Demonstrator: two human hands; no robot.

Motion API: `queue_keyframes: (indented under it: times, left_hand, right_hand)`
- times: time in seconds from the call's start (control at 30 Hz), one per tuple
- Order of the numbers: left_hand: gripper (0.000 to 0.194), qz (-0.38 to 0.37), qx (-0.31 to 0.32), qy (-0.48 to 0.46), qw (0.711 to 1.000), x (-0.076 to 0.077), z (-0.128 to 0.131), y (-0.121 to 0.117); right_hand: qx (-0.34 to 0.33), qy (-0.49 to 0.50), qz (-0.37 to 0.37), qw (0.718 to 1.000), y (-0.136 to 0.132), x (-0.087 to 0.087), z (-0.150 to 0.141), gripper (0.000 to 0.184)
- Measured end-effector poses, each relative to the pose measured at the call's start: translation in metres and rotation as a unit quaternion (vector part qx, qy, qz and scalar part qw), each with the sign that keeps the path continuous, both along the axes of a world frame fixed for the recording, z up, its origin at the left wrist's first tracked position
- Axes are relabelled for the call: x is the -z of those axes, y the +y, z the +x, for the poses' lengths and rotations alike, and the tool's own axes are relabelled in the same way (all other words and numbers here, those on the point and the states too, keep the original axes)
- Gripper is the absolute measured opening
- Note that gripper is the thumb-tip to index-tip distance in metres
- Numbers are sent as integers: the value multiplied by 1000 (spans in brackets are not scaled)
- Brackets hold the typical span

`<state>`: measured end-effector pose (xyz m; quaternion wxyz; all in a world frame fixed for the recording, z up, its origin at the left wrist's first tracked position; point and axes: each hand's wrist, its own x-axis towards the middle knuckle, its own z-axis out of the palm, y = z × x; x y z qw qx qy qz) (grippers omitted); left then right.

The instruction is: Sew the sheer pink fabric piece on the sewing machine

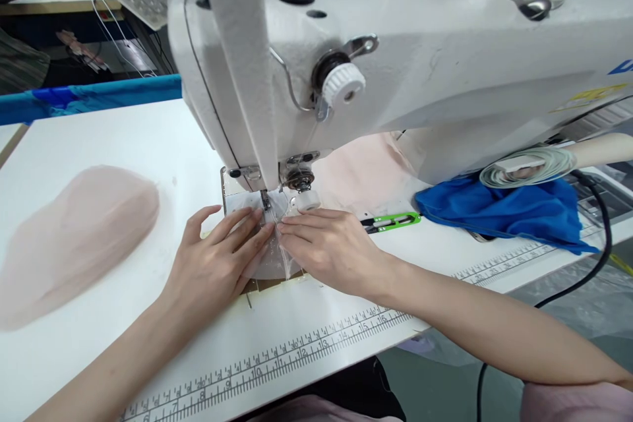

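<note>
A piece of sheer pale fabric (270, 257) lies under the presser foot (266, 200) of a white sewing machine (405, 72). My left hand (217, 257) rests on its left side, open, with fingers stretched toward the foot and the thumb spread apart. From the right, my right hand (336, 247) holds the same fabric just beside the foot. Its fingers are closed together and its thumb is hidden. A line like a seam or fold runs down the fabric between both hands. Green thread snips (393, 221) lie right of my right hand.
Sheer pink fabric (82, 237) lies on the left of the white table, with more pink fabric (366, 171) behind the needle area. Blue cloth (504, 211) and a coiled pale tape (527, 168) sit at right. A ruler strip (277, 369) follows the front edge; a black cable (601, 244) hangs at right.
</note>
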<state>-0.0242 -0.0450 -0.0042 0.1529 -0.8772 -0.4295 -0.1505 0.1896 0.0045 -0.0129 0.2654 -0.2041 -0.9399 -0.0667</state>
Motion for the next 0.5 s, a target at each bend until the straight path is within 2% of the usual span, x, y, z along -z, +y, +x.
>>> queue_keyframes:
  times: [0.37,0.5]
  left_hand:
    - [32,13,-7,7,1000,0,0,5]
    - [31,26,28,1,999,-4,-1,-3]
  right_hand:
    - [21,-5,20,1000,8,4,-3,23]
    - [4,7,41,999,5,5,-2,24]
